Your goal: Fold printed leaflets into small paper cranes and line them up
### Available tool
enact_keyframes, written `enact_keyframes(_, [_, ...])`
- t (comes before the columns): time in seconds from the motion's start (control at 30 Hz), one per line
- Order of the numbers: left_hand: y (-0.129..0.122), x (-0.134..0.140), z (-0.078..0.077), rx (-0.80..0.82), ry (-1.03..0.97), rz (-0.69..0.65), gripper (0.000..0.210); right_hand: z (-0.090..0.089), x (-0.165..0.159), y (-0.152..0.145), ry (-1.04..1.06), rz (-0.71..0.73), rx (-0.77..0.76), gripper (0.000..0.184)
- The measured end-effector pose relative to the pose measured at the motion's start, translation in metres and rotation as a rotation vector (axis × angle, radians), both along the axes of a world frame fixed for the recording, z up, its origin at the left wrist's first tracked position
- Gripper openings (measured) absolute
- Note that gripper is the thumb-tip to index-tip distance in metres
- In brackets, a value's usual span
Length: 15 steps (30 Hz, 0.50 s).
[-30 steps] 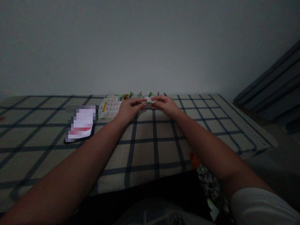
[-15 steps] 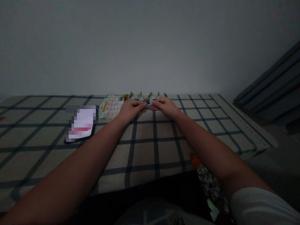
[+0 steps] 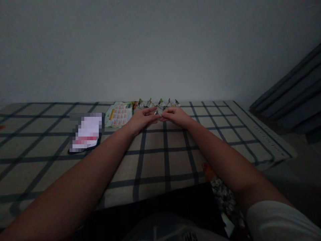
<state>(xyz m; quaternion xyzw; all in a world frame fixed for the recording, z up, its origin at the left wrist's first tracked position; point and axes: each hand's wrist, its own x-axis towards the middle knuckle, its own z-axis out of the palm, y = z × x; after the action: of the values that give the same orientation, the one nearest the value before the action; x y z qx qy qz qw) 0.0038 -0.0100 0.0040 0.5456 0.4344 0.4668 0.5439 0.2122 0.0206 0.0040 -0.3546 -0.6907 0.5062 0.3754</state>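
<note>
Checked cloth, left fingers parted, right fingers pinched on wrapper.

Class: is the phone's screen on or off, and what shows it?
On: the phone shows a bright, pale display with a reddish band, standing out against the dim checked cloth.

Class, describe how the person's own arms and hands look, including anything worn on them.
Both hands, left and right, look bare, with no gloves; no watch or bracelet shows at either wrist. The right arm has a pale, plain-looking short sleeve. The left arm is uncovered as far as the view shows; its sleeve is out of frame.
</note>
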Motion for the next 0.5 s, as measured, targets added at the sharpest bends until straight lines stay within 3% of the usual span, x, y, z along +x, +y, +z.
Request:
enact_keyframes(0.13, [0.0014, -0.0024, -0.0016, 0.045, 0.048, 0.007, 0.073, -0.0009, -0.0015, 0.0000, -0.038, -0.024, 0.003, 0.018])
enact_keyframes(0.33, [0.0027, -0.0033, -0.0036, 0.086, 0.051, 0.023, 0.070, -0.0046, -0.0073, 0.0007, 0.129, -0.069, -0.078, 0.024])
enact_keyframes(0.5, [0.0041, -0.0032, -0.0037, 0.123, 0.035, 0.050, 0.069, 0.0012, -0.0058, -0.0025, 0.049, -0.048, -0.056, 0.019])
